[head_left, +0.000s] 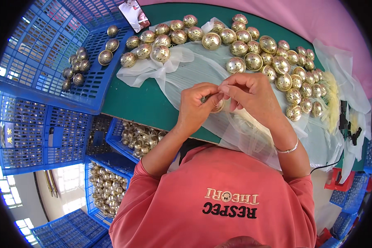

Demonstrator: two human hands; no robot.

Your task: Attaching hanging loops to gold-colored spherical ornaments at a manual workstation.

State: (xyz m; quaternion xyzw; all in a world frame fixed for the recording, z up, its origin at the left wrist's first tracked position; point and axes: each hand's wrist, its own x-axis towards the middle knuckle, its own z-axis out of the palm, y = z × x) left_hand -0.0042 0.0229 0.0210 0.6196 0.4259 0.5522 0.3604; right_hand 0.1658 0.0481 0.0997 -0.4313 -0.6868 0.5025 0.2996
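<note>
So we've got one gold ball [216,105] pinched between both hands right over the white gauze [202,68], above the near edge of the green table [153,103]. Our left hand [196,105] is closed around its left side, thumb and fingers clamped on it, and the right hand [252,93] is curled shut too, fingertips pressing at the top of the ball where something small sits, too tiny to make out. Looks to us like we're mid-fiddle on the cap or loop end of this one, so the next bit needs a steady pinch and a careful fingertip rather than any force. Counting outward: one ball in hand, then a big spread of loose balls [277,62] lying on the gauze along the far side and down the right, somewhere around forty-five by our count, though they overlap near the right end so don't hold us to it. The blue crate [49,49] at upper left holds about eleven more, three bright ones and a darker cluster. Two more crates [115,140] below the table edge are packed with balls, too many to count. One silver bangle [287,149] on the right wrist, and a small packet [133,14] sits at the top edge.
</note>
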